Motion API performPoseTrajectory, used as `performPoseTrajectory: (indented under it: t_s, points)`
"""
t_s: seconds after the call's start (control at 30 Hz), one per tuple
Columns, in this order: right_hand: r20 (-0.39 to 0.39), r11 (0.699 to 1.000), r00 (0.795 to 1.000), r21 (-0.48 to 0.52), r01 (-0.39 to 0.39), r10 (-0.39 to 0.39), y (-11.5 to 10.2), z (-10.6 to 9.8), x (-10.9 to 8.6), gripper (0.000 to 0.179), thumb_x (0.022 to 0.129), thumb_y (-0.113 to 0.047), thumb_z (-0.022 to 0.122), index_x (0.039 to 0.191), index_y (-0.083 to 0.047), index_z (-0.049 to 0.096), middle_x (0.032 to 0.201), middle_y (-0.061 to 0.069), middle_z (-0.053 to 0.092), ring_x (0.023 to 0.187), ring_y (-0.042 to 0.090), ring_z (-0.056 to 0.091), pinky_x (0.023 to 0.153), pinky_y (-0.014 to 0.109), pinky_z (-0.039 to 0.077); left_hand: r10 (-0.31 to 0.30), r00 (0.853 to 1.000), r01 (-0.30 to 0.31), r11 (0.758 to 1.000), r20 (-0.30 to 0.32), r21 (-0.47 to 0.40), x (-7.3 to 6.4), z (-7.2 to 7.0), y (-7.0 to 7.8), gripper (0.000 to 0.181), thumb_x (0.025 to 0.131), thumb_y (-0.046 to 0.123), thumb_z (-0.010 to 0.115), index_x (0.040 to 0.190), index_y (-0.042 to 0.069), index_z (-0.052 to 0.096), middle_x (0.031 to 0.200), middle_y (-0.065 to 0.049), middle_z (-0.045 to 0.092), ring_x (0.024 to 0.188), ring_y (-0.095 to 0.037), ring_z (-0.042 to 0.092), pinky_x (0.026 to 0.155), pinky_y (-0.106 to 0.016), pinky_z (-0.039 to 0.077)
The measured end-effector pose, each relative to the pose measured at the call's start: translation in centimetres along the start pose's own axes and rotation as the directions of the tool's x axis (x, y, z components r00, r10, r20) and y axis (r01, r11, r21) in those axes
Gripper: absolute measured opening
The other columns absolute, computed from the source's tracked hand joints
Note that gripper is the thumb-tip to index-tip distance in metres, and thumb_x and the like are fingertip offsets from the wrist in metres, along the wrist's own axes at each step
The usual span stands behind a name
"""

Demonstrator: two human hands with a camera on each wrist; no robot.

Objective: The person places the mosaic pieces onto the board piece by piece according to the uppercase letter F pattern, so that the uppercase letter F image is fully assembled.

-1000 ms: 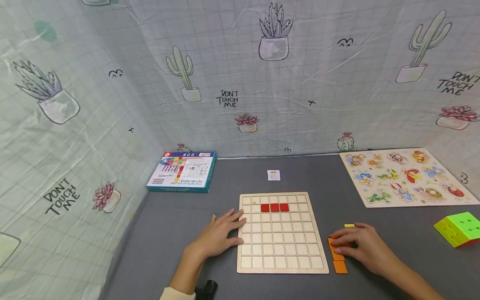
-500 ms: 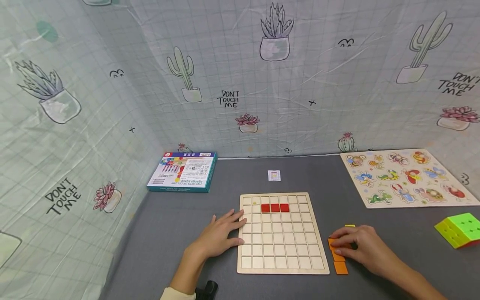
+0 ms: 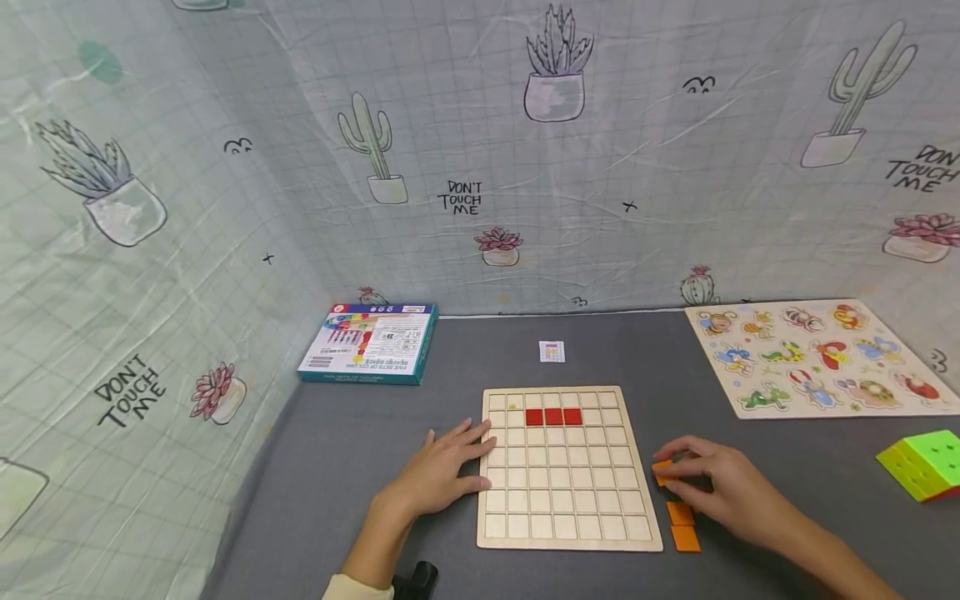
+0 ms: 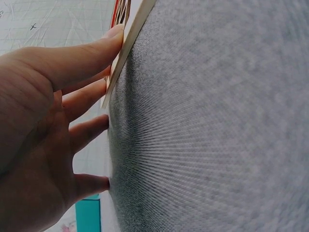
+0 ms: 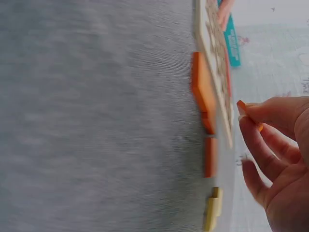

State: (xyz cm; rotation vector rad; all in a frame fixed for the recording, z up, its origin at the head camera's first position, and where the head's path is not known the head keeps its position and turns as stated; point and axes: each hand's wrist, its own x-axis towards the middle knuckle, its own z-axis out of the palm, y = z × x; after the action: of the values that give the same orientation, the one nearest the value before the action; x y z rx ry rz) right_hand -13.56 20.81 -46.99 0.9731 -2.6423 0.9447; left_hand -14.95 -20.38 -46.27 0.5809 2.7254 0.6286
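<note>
My right hand [image 3: 723, 487] pinches an orange square tile [image 3: 663, 473] between thumb and fingertips, just off the right edge of a wooden grid board [image 3: 566, 479]. In the right wrist view the tile [image 5: 242, 107] is lifted above the table. Two more orange tiles [image 3: 683, 527] lie in a line below that hand. My left hand [image 3: 427, 475] rests with spread fingers at the board's left edge. Its thumb [image 4: 96, 55] lies against the board's rim in the left wrist view. Three red tiles [image 3: 553, 417] sit side by side in the board's second row.
Behind the board lies a small printed card [image 3: 552, 352]. A flat box [image 3: 367, 343] is at the back left, an insect puzzle board [image 3: 817, 358] at the back right. A puzzle cube [image 3: 922, 467] stands far right. Yellow tiles [image 5: 212, 210] lie near the right hand.
My right hand has picked up an orange tile from the line and raised it slightly up and left, leaving two orange tiles showing below. The left hand keeps its place.
</note>
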Motion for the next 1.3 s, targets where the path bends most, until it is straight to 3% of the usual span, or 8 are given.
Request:
performPoseTrajectory:
  t_s: [0.17, 0.37, 0.67, 0.83, 0.97, 1.3]
  points:
    - [-0.075, 0.997, 0.997, -0.071, -0.002, -0.003, -0.9, -0.1, 1.3, 0.025, 0.076, -0.004, 0.086, 0.095, -0.020, 0.083, 0.106, -0.009, 0.068, 0.091, -0.002, 0.062, 0.070, 0.021, 0.054, 0.000, 1.000, 0.000, 1.000, -0.006, -0.002, -0.1, 0.1, -0.1, 0.063, 0.094, 0.038, 0.071, 0.151, 0.020, 0.052, 0.168, 0.002, 0.036, 0.159, -0.031, 0.026, 0.116, -0.080, 0.017]
    - [-0.087, 0.999, 0.996, -0.029, -0.024, 0.021, -2.0, 0.5, 3.1, 0.023, 0.076, -0.005, 0.087, 0.095, -0.018, 0.084, 0.105, -0.007, 0.071, 0.088, 0.003, 0.064, 0.069, 0.021, 0.054, 0.003, 1.000, -0.003, 1.000, -0.008, -0.002, -0.1, 0.1, -0.1, 0.063, 0.094, 0.038, 0.071, 0.151, 0.020, 0.052, 0.167, 0.002, 0.036, 0.159, -0.030, 0.027, 0.116, -0.080, 0.017]
    - [0.014, 0.973, 0.989, 0.179, -0.148, 0.148, -2.9, 2.8, 6.1, 0.018, 0.082, -0.004, 0.082, 0.098, -0.011, 0.083, 0.105, 0.001, 0.072, 0.086, 0.001, 0.068, 0.070, 0.018, 0.060, -0.001, 1.000, 0.001, 1.000, 0.000, -0.015, -0.2, 0.2, -0.1, 0.063, 0.094, 0.037, 0.072, 0.151, 0.020, 0.052, 0.167, 0.002, 0.036, 0.159, -0.031, 0.026, 0.117, -0.080, 0.017]
    - [0.059, 0.958, 0.980, 0.206, -0.199, 0.191, -3.2, 4.6, 7.7, 0.014, 0.085, -0.009, 0.082, 0.099, -0.012, 0.083, 0.102, 0.000, 0.074, 0.090, 0.008, 0.069, 0.072, 0.017, 0.059, -0.007, 1.000, 0.008, 1.000, 0.005, -0.019, -0.2, 0.3, 0.0, 0.062, 0.094, 0.038, 0.071, 0.151, 0.021, 0.053, 0.167, 0.003, 0.037, 0.159, -0.030, 0.026, 0.117, -0.079, 0.017]
    - [0.056, 0.958, 0.982, 0.213, -0.190, 0.182, -3.5, 6.0, 8.9, 0.014, 0.084, -0.009, 0.082, 0.098, -0.010, 0.083, 0.102, 0.001, 0.076, 0.090, 0.013, 0.071, 0.072, 0.018, 0.059, -0.009, 1.000, 0.010, 1.000, 0.006, -0.018, -0.1, 0.3, 0.1, 0.062, 0.094, 0.038, 0.072, 0.151, 0.021, 0.053, 0.167, 0.003, 0.036, 0.159, -0.030, 0.026, 0.118, -0.079, 0.016]
    - [0.056, 0.956, 0.979, 0.208, -0.205, 0.198, -4.6, 8.0, 11.1, 0.013, 0.081, -0.009, 0.085, 0.094, -0.010, 0.084, 0.098, 0.000, 0.077, 0.087, 0.011, 0.070, 0.072, 0.018, 0.058, -0.020, 1.000, 0.020, 1.000, 0.006, -0.001, 0.1, 0.2, 0.3, 0.063, 0.093, 0.039, 0.072, 0.150, 0.021, 0.053, 0.167, 0.004, 0.036, 0.159, -0.030, 0.027, 0.117, -0.079, 0.017]
